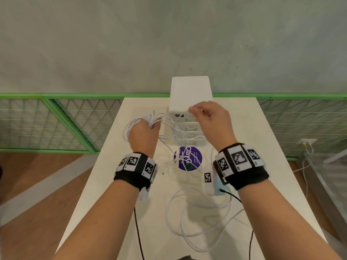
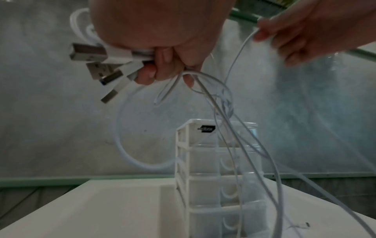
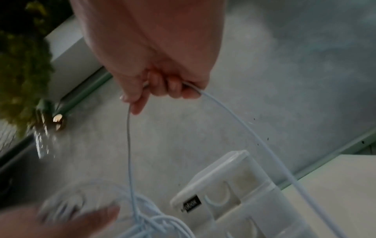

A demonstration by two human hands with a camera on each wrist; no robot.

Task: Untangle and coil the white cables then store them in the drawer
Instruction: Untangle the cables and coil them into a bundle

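Our left hand (image 1: 143, 135) fisting thin white USB cables (image 2: 105, 64), right hand (image 1: 212, 121) pinching one strand, white plastic drawer tower (image 2: 213, 169), round purple "Clayo" sticker (image 1: 188, 158)

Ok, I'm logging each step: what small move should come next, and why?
Probably the right hand draws its single strand up and away. The left hand holds the plug ends bunched, yet the white cables hang knotted before the drawer unit, none coiled yet.

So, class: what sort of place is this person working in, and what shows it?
Probably an indoor workspace or recording set-up, not a home. A plain white table stands against a bare grey concrete wall, and a green mesh railing runs behind it. A small drawer unit stands on the table.
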